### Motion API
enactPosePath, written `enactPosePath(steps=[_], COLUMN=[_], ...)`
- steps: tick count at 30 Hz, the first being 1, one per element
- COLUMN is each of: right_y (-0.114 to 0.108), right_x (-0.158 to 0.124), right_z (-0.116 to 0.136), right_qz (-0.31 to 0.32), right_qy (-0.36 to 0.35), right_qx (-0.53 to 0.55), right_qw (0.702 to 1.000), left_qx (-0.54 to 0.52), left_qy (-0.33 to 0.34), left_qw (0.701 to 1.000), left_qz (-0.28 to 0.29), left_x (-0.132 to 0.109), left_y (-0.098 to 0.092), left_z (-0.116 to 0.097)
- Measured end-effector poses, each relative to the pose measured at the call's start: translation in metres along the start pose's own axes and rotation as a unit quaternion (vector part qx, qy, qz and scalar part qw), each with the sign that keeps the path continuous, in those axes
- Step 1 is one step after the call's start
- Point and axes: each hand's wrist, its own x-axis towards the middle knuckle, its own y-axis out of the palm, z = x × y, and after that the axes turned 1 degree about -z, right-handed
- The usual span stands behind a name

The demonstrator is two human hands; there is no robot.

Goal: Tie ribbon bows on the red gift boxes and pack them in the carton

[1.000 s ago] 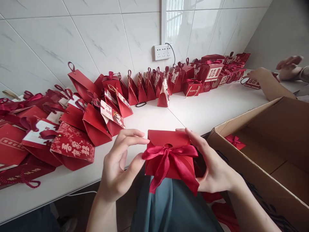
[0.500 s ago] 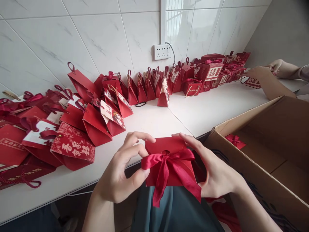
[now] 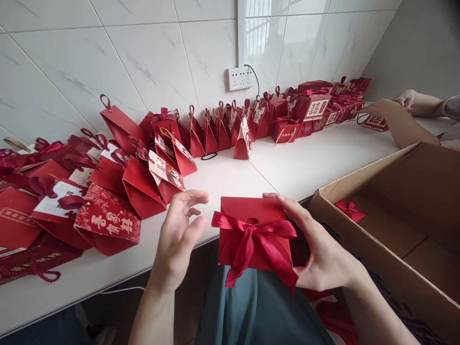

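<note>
"Since the head view is all there is, where does the red box (image 3: 255, 254) sit?"

"Above the lap (image 3: 258, 311), just off the near edge of the counter (image 3: 230, 177), its flap side turned to the wearer. The ribbon bow (image 3: 250, 233) crosses its front, and both tails hang down."

"And which hand bears it?"

"The right hand (image 3: 319, 254). Its fingers curl around the box's right side, some along the top edge and the thumb by the lower corner. The left hand (image 3: 176, 249) is just beside the other side, half spread, with nothing between thumb and fingers."

"Which step would you call this?"

"A one-handed hold, I'd judge, with the bow looking tied and its loops out to both sides."

"What does the next move call for?"

"Light, even pressure from the right fingers, as the card could dent. Should the left help, its fingers must close on the edge without snagging the loop."

"Anything around it?"

"Gift boxes (image 3: 143, 189) line the counter against the wall, and a cardboard carton (image 3: 359, 239) stands near the right arm, a bowed red packet (image 3: 349, 210) inside."
</note>
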Motion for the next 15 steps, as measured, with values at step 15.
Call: enactPosePath(steps=[15], right_y=[0.008], right_x=[-0.001], right_z=[-0.006], right_qz=[-0.055], right_qy=[-0.023], right_qx=[0.051], right_qw=[0.997], left_qx=[0.260], left_qy=[0.355], left_qw=[0.898], left_qz=[0.021], left_x=[-0.035], left_y=[0.041], left_z=[-0.043])
